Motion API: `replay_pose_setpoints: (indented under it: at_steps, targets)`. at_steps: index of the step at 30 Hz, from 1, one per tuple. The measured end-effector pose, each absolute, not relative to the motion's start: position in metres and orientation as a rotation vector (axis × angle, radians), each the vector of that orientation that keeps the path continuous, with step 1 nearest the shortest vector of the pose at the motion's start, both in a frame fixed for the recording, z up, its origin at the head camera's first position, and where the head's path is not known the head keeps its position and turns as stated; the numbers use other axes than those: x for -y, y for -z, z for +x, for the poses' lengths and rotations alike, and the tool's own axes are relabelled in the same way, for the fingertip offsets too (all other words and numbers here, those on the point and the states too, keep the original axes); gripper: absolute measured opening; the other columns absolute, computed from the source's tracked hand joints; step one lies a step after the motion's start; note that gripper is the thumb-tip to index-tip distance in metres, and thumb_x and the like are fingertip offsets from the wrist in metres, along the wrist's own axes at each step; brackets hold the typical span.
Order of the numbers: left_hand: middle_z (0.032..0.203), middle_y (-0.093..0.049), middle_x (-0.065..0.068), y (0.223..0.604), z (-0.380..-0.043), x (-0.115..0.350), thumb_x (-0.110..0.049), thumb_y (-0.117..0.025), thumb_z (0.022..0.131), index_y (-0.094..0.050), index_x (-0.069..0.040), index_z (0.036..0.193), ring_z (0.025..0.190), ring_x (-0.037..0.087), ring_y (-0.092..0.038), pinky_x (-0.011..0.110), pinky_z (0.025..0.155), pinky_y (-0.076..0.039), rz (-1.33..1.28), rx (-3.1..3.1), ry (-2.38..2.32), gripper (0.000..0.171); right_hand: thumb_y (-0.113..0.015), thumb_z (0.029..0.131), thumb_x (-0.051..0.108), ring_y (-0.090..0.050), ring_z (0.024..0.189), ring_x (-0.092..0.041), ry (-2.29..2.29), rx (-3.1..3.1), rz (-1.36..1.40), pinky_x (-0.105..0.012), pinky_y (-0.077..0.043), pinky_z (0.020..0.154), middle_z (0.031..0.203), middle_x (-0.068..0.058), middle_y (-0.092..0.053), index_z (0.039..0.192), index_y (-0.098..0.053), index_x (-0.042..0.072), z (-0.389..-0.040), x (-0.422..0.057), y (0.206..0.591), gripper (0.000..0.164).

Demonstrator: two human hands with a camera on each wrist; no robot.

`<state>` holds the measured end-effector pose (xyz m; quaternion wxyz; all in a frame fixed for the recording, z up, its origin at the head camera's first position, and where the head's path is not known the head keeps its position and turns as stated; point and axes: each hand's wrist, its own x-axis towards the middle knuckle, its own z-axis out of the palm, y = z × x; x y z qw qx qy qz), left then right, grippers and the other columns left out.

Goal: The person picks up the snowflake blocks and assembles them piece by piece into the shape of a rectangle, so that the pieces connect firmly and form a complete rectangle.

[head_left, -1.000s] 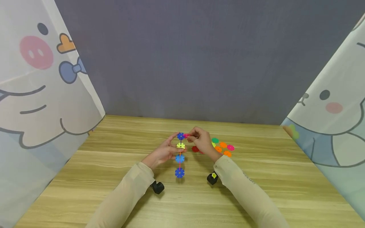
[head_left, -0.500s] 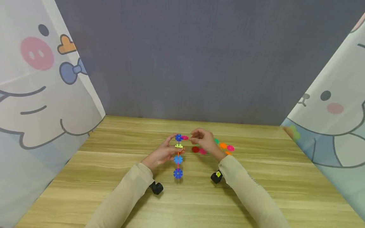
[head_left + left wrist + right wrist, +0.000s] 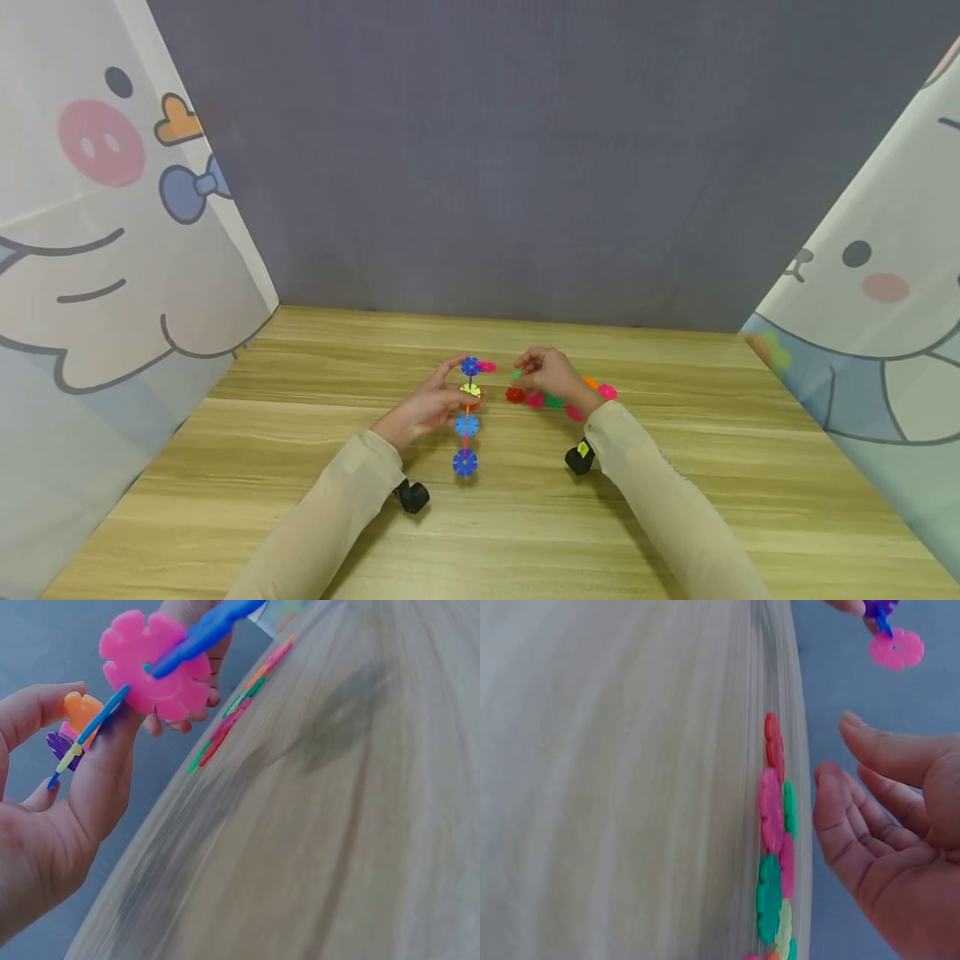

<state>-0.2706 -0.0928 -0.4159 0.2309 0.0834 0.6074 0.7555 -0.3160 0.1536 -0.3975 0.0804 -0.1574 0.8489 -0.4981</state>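
A chain of notched plastic snowflake discs hangs from my left hand [image 3: 423,412], whose fingers and thumb pinch it near the yellow disc [image 3: 470,391]. Below that are a light blue disc [image 3: 467,425] and a dark blue disc [image 3: 465,462]; pink and orange discs sit edge-on between them. On top, another dark blue disc [image 3: 471,367] carries a pink disc [image 3: 487,367] sticking out to the right. My right hand [image 3: 551,372] hovers close over the loose discs; in the right wrist view its fingers bend loosely with nothing between thumb and fingertips.
Under and around my right hand lie several loose discs on the wooden table [image 3: 360,350]: red [image 3: 515,395], green [image 3: 554,402], orange [image 3: 591,383] and pink [image 3: 607,392]. A grey panel [image 3: 480,167] stands behind the table, with printed cartoon sheets at both sides.
My right hand has let go of the pink disc, which stays on the top dark blue disc, and has moved right toward the loose discs. My left hand still holds the chain, slightly lower.
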Motion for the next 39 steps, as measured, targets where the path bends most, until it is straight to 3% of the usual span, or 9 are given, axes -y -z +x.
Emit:
replay_pose_setpoints:
  at_steps: [6, 13, 20, 27, 33, 39]
  targets:
    - [0.135, -0.057, 0.025, 0.4170, -0.2701, 0.0939, 0.002, -0.057, 0.096, -0.011, -0.021, 0.157, 0.089, 0.013, -0.069, 0.021, 0.053, -0.044, 0.207, -1.680, -2.092, 0.080, -0.081, 0.080, 0.006, -0.060, 0.056, -0.017, 1.246, -2.576, -0.473, -0.031, -0.055, 0.055, 0.073, -0.005, -0.065, 0.101, -0.068, -0.004, -0.3193, -0.1560, 0.4003, 0.027]
    - [0.140, -0.050, 0.028, 0.4152, -0.2698, 0.0925, -0.006, -0.057, 0.101, -0.014, -0.020, 0.154, 0.086, 0.013, -0.070, 0.018, 0.046, -0.037, 0.184, -1.714, -2.085, 0.070, -0.084, 0.077, 0.004, -0.059, 0.055, -0.012, 1.133, -2.589, -0.528, -0.028, -0.054, 0.055, 0.071, -0.003, -0.069, 0.102, -0.075, -0.004, -0.3204, -0.1532, 0.4012, 0.028]
    - [0.142, -0.050, 0.027, 0.4130, -0.2697, 0.0925, -0.002, -0.054, 0.101, -0.013, -0.020, 0.150, 0.080, 0.012, -0.071, 0.017, 0.048, -0.040, 0.172, -1.684, -2.092, 0.067, -0.086, 0.075, 0.003, -0.054, 0.054, -0.010, 1.067, -2.620, -0.527, -0.022, -0.049, 0.052, 0.069, -0.001, -0.067, 0.097, -0.077, -0.002, -0.3221, -0.1509, 0.4007, 0.025]
    - [0.135, -0.052, 0.028, 0.4132, -0.2733, 0.0912, 0.002, -0.052, 0.100, -0.008, -0.023, 0.159, 0.075, 0.015, -0.071, 0.020, 0.054, -0.050, 0.193, -1.660, -2.110, 0.078, -0.089, 0.072, 0.004, -0.055, 0.068, -0.013, 1.035, -2.659, -0.581, -0.026, -0.051, 0.060, 0.075, 0.000, -0.063, 0.088, -0.071, 0.003, -0.3207, -0.1508, 0.3993, 0.024]
    - [0.138, -0.049, 0.028, 0.4119, -0.2736, 0.0917, -0.001, -0.053, 0.101, -0.016, -0.024, 0.159, 0.075, 0.012, -0.071, 0.016, 0.042, -0.033, 0.230, -1.679, -2.066, 0.073, -0.086, 0.073, -0.001, -0.060, 0.065, -0.013, 1.125, -2.627, -0.590, -0.028, -0.054, 0.059, 0.073, -0.003, -0.065, 0.088, -0.069, 0.001, -0.3211, -0.1521, 0.4029, 0.023]
    - [0.138, -0.056, 0.022, 0.4144, -0.2735, 0.0927, -0.006, -0.054, 0.102, -0.016, -0.023, 0.159, 0.075, 0.009, -0.071, 0.016, 0.043, -0.033, 0.239, -1.678, -2.070, 0.070, -0.077, 0.079, -0.008, -0.065, 0.055, -0.016, 1.340, -2.537, -0.486, -0.032, -0.059, 0.054, 0.072, -0.009, -0.067, 0.090, -0.070, -0.007, -0.3174, -0.1537, 0.4059, 0.013]
